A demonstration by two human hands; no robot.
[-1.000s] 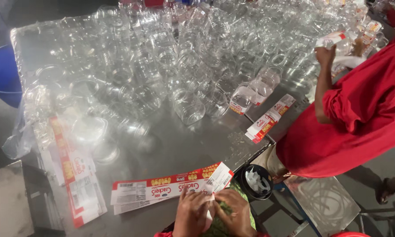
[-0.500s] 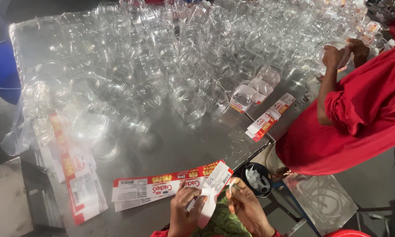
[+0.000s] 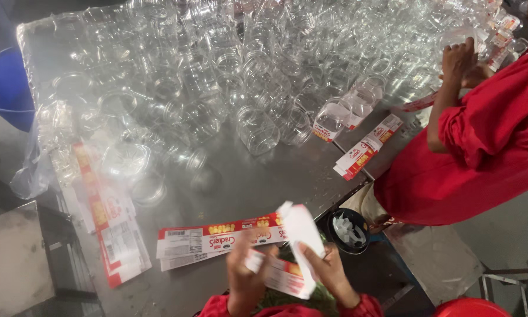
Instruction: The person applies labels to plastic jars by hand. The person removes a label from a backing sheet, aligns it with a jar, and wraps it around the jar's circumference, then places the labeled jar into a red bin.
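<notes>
At six o'clock in the head view, the left hand [image 3: 246,276] pinches one end of a red-and-white label strip [image 3: 281,276] while the right hand [image 3: 328,273] grips its white backing sheet [image 3: 302,235], which curls up toward twelve o'clock, so the step in hand looks like peeling a sticker from its liner. Just at ten o'clock from the hands a stack of labels [image 3: 217,240] lies on the steel table [image 3: 287,170]; more strips [image 3: 108,217] lie at nine o'clock. Clear plastic jars [image 3: 258,132] crowd the table toward twelve. At two o'clock a person in red [image 3: 481,147] works with both hands. The next move probably calls for pulling the liner fully free and keeping the sticky face off the fingers.
</notes>
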